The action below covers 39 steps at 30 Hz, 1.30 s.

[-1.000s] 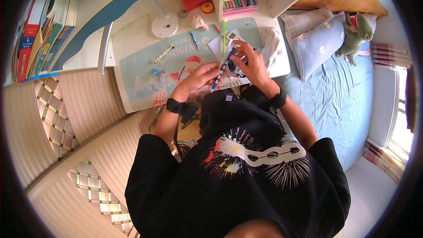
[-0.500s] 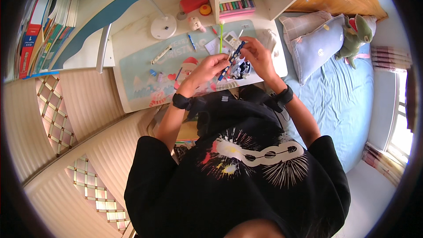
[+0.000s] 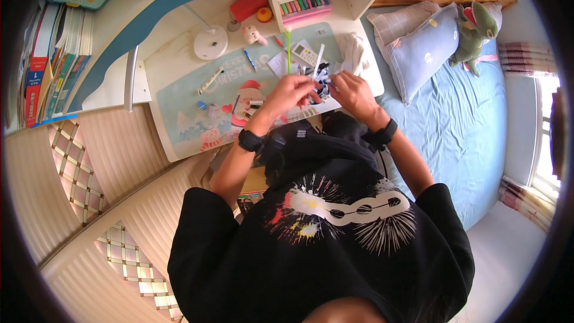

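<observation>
My left hand (image 3: 292, 93) and my right hand (image 3: 354, 92) are close together over the desk's front edge. Between them lies a small heap of dark blue and white strips (image 3: 323, 73), partly covered by my fingers. The left hand's fingers are curled together at the heap's left side. On the other side, the right hand's fingertips are pinched at its edge. What either hand grips is too small to name. A pale strip (image 3: 319, 54) sticks up from the heap. Beyond my left hand stands a thin green stem with a white tip (image 3: 289, 54).
On the desk mat (image 3: 179, 96) lie a blue pen (image 3: 250, 60) and a white remote-like device (image 3: 305, 52). A white lamp base (image 3: 210, 42), red pouch (image 3: 247, 6) and small plush toy (image 3: 254, 35) stand farther back. A bed (image 3: 442, 125) adjoins at right.
The dark blue dotted strip stretched between my hands no longer shows there. Both hands have lowered toward the heap, and the pale strip now stands up. The view has shifted slightly.
</observation>
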Motion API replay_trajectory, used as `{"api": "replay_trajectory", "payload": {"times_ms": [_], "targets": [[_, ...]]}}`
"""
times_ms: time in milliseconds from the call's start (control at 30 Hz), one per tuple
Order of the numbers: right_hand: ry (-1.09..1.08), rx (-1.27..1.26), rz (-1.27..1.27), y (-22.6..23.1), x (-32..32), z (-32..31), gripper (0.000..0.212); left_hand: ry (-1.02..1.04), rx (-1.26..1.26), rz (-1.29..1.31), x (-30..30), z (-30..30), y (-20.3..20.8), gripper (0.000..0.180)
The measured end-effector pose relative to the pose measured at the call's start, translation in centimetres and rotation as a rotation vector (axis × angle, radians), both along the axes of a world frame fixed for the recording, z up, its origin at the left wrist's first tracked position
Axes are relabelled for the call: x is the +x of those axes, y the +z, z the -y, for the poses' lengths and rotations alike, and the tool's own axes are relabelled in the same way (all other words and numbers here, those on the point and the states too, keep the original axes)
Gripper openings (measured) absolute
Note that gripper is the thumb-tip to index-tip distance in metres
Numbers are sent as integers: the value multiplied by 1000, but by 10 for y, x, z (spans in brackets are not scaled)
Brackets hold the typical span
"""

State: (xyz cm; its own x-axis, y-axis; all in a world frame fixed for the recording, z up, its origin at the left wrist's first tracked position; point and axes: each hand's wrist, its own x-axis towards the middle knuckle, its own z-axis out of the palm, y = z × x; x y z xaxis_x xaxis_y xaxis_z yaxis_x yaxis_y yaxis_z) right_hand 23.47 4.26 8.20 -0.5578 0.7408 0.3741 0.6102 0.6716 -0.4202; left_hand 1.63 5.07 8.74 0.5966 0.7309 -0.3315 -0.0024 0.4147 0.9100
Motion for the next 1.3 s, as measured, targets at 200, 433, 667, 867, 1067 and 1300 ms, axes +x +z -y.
{"api": "replay_trajectory", "payload": {"times_ms": [200, 433, 667, 867, 1067, 1300], "targets": [[-286, -483, -343, -37, 14, 17, 13, 324, -26, -189, -22, -1, -21, 22], [-286, -699, -311, -48, 10, 14, 13, 271, 10, -313, -32, 24, -55, 25], [-248, -829, -384, -72, 0, 23, 17, 388, 208, -425, -12, 42, -70, 23], [-326, -863, -423, -57, 4, 21, 18, 403, 500, -750, -10, 45, -75, 21], [-177, -670, -287, -70, 17, 25, 17, 307, 487, -631, -2, 45, -67, 19], [-283, -577, -260, -38, 1, 28, 16, 319, 425, -518, -13, 45, -95, 13]]}}
